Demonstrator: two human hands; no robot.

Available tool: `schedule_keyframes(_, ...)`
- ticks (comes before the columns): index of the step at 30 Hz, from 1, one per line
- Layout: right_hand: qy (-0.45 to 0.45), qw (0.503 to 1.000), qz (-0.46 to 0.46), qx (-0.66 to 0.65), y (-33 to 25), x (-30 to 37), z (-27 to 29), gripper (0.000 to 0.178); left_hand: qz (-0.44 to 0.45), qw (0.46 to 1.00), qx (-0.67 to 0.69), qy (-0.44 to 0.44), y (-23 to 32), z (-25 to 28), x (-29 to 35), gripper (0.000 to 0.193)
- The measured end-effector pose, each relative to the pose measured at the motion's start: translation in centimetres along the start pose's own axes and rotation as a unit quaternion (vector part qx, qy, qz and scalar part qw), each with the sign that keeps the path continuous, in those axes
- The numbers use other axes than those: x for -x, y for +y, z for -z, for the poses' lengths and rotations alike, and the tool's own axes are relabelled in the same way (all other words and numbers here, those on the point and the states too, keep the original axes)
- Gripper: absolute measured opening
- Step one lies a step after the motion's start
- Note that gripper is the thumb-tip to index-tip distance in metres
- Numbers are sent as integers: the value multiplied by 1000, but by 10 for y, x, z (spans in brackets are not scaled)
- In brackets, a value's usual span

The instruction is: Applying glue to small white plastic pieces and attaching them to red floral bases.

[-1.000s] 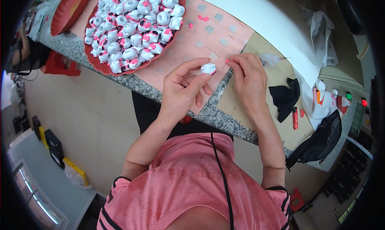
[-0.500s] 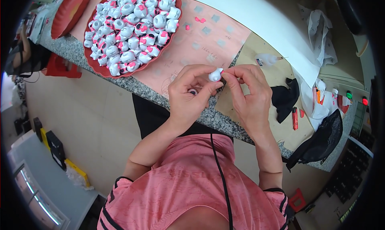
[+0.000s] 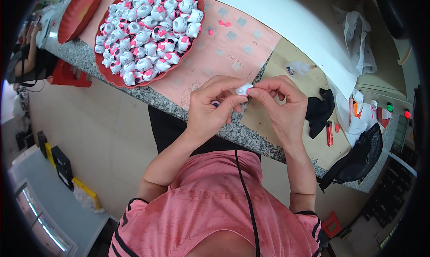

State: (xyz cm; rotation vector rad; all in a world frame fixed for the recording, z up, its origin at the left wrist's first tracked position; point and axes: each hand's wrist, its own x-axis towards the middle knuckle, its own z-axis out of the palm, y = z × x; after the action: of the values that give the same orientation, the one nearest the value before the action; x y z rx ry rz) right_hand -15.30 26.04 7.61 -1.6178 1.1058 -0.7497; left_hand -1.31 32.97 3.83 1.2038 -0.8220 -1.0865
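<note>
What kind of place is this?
Probably a small workshop: a red tray holds many matching white figures, a thin-tipped bottle lies on brown paper, and the left hand holds a similar white piece.

A workshop, by the look of it: a worktop loaded with small, look-alike figurines.
At 11 o'clock, a scalloped red tray (image 3: pixel 113 79) is heaped with dozens of near-identical white-and-pink cat-head figurines (image 3: pixel 148 33), a batch rather than a household handful; a second red tray (image 3: pixel 79 14) sits at 10 o'clock. Both share a speckled granite worktop (image 3: pixel 235 131) with pink paper (image 3: pixel 201 64) bearing handwritten jottings toward 12 o'clock. A needle-tipped bottle (image 3: pixel 298 68) lies at 2 o'clock, with a green push-button (image 3: pixel 389 106) and a red push-button (image 3: pixel 407 113) at 3 o'clock. Between 9 and 10 o'clock, another person (image 3: pixel 27 62) and a red plastic stool (image 3: pixel 67 74) are near the worktop.
</note>
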Motion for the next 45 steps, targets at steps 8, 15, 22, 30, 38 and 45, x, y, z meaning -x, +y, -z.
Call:
schedule_keyframes(8, -16, 986, 144, 78, 9, -8, 9, 9, 51, 998, 14, -44, 7, -3, -2, 25)
schedule_keyframes(15, 33, 968, 220, 115, 18, -6, -1, 9, -61, 994, -89, -18, 5, -6, -4, 21)
schedule_keyframes(22, 35, 978, 189, 79, 20, -3, -6, 8, -77, 989, -120, -32, 6, 0, -4, 23)
schedule_keyframes(30, 47, 992, 115, 14, -7, 4, 2, 12, -206, 935, -286, 46, 52, 26, -31, 26)
schedule_keyframes(38, 117, 987, 31, 110, 21, 32, 62, 20, -155, 971, -171, 61, 92, 67, -62, 18)
schedule_keyframes(45, 154, 968, -74, 184, 26, -8, 58, 40, 120, 943, 310, -24, 30, 14, -29, 26)
